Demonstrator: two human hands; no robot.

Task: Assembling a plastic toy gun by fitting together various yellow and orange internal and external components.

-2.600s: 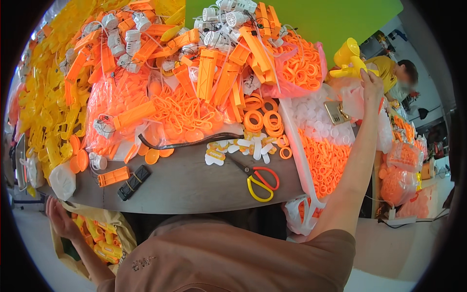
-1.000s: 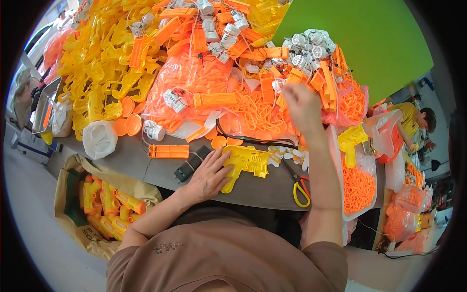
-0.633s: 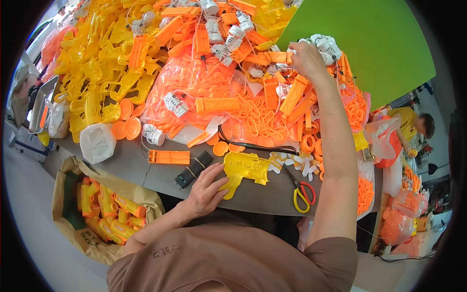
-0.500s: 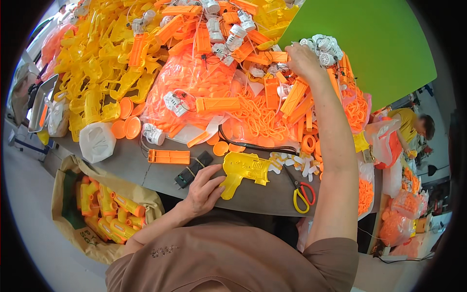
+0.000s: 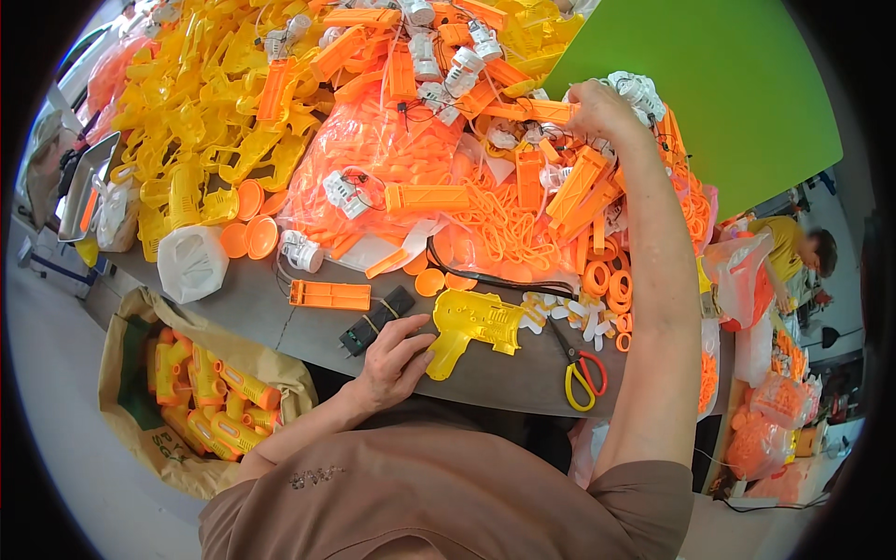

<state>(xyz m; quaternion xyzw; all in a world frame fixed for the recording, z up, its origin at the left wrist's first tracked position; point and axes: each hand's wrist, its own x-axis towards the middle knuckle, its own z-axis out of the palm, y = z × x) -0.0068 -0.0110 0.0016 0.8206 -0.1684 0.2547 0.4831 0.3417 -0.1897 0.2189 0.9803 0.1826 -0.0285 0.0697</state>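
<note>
Yellow shell (one) is touching left hand, right hand, earlier farther right, now reaching far; cannot tell either grip.

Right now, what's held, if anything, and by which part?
Left hand: fingers at the edge of the yellow shell, by its handle; grip unclear. Right hand: at the orange-and-white parts pile; any hold can't be told.

"What's that at the back right?"
"A broad, bright green board."
"And on the gray tabletop?"
"Scissors, one handle red, one yellow. To their left, a black box with a pale band around it."
"Farther out?"
"A metal tray at far left; at right, another person in a yellow top, and a dark cable."
</note>
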